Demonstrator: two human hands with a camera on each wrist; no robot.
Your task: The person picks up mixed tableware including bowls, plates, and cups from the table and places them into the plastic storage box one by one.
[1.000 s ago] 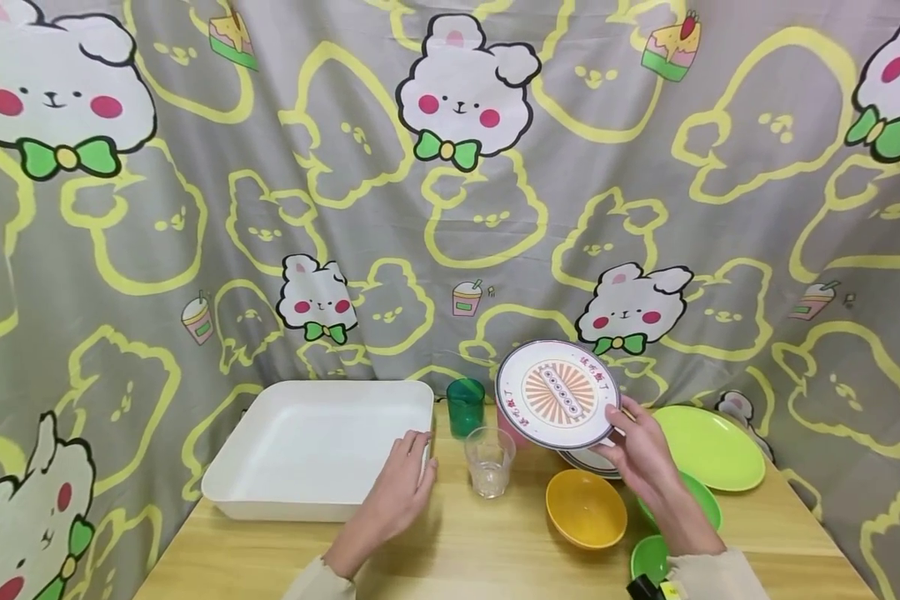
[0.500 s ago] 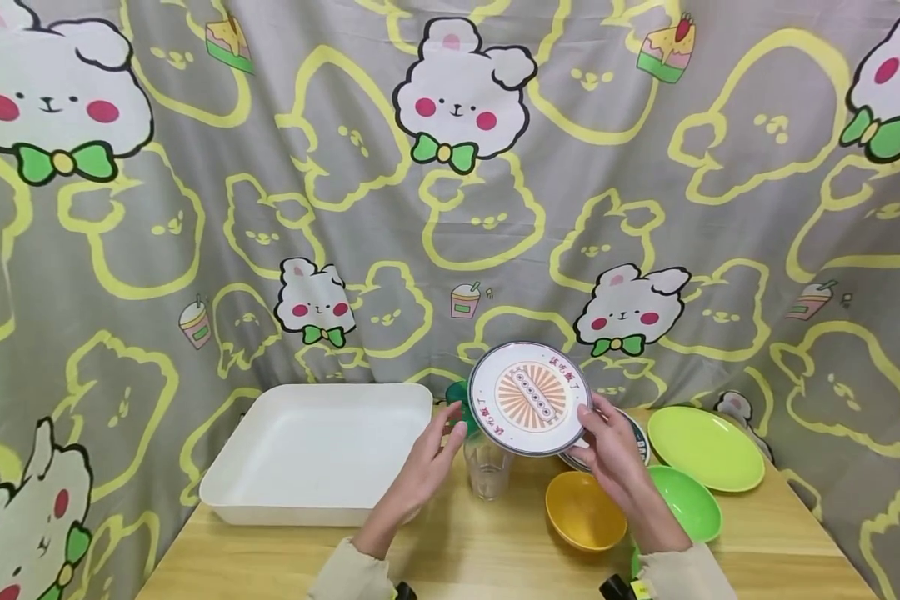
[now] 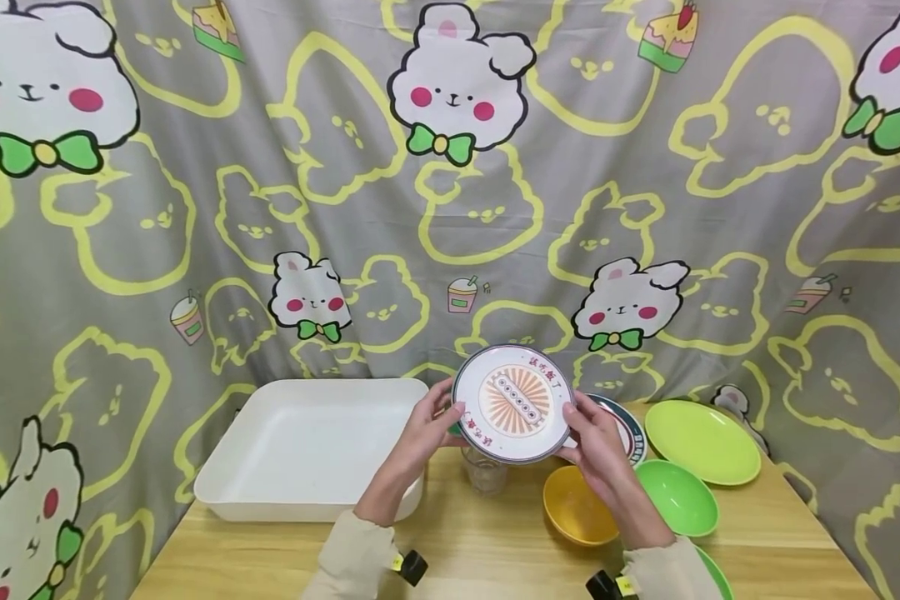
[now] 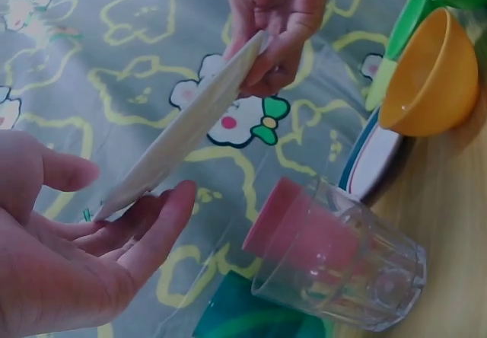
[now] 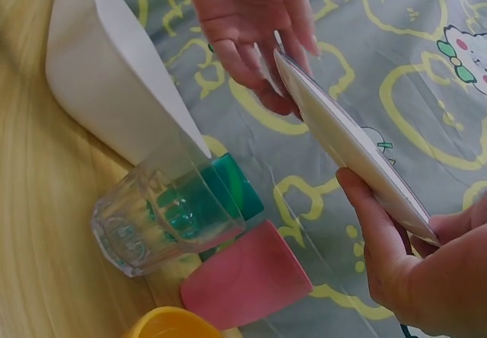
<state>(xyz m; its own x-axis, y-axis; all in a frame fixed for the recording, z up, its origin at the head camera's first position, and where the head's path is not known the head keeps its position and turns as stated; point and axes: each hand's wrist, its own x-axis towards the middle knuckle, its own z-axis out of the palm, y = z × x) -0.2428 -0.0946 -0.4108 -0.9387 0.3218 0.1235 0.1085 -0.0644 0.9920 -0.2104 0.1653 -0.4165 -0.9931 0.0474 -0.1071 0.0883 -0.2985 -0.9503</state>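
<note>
A round white plate (image 3: 513, 403) with an orange sunburst and red characters is held up, tilted, above the table. My right hand (image 3: 600, 437) grips its right edge, thumb on the face and fingers behind. At the left edge is my left hand (image 3: 420, 425); in the left wrist view its fingers (image 4: 163, 231) touch the underside while the thumb stays a little off the plate. Below the plate stands a clear glass (image 3: 486, 473), partly covered. A green cup (image 5: 228, 193) and a pink cup (image 5: 247, 273) show behind the glass in the wrist views.
A white rectangular tray (image 3: 300, 510) stands at left. On the right are an orange bowl (image 3: 579, 508), a green bowl (image 3: 678, 500), a yellow-green oval plate (image 3: 701, 442) and a dark-rimmed plate (image 3: 633, 425). Another green dish is partly hidden by the right sleeve. A patterned curtain (image 3: 375, 192) hangs behind.
The plate has moved left in my right hand. My left hand has left the tray's right edge and come up to the plate's left edge.
</note>
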